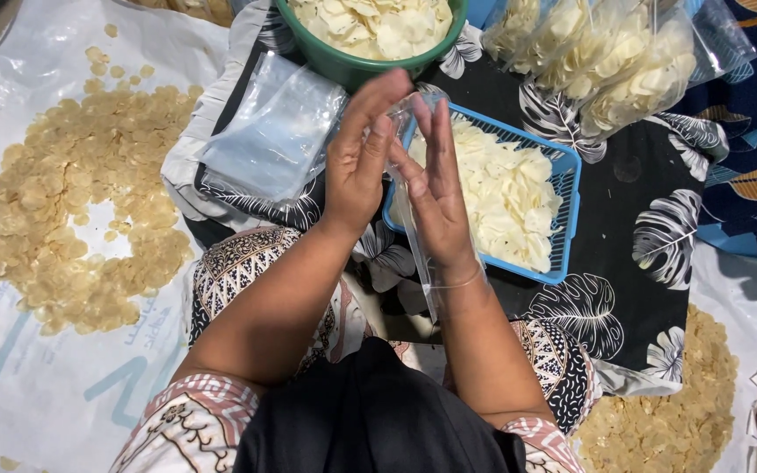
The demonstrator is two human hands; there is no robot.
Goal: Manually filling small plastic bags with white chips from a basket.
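Between the left hand [363, 149] and right hand [435, 188], an empty clear bag [413, 206] is pinched, unfilled; beyond them lie filled bags [606, 61] and a blue tray [564, 219] of crackers

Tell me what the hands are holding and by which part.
A clear plastic bag, empty, is pressed between the left hand and right hand. They hold it near its top edge, rubbed between palms and fingers; the rest hangs down.

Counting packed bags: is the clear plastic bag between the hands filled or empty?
Empty. The clear plastic bag hangs flat and see-through between the left hand and right hand, with no chips inside.
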